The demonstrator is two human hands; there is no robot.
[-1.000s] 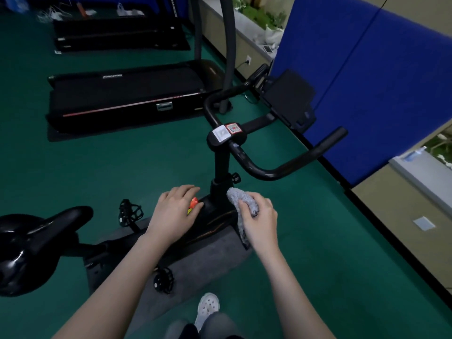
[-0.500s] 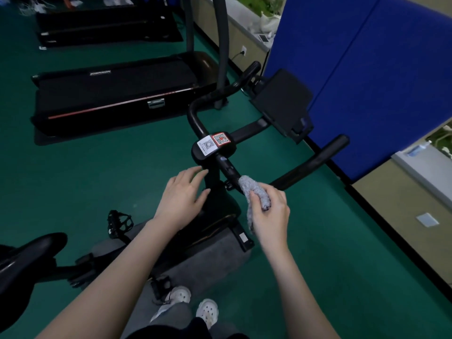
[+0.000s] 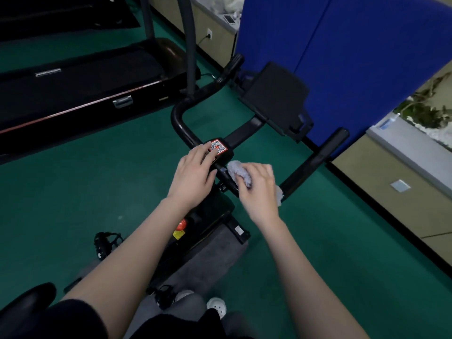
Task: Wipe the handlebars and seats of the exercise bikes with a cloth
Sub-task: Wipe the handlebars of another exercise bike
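A black exercise bike stands in front of me, its curved black handlebar (image 3: pixel 315 157) spreading left and right from a centre block with a red QR sticker (image 3: pixel 218 146). My right hand (image 3: pixel 259 189) grips a grey fluffy cloth (image 3: pixel 238 171) and presses it onto the handlebar just right of the centre block. My left hand (image 3: pixel 193 176) rests on the centre block with its fingers straight, partly covering the sticker. The black seat (image 3: pixel 27 302) shows at the bottom left corner. A black tablet holder (image 3: pixel 276 99) sits beyond the bar.
A black treadmill (image 3: pixel 80 86) lies on the green floor at the upper left, its grey uprights rising behind the bar. A blue partition (image 3: pixel 354 57) stands at the right, with a beige low wall below it. A pedal (image 3: pixel 107 241) sticks out at the lower left.
Both hands have risen from the bike's frame to the handlebar. The right hand brought the cloth onto the bar, the left hand landed on the centre block. The view came closer.
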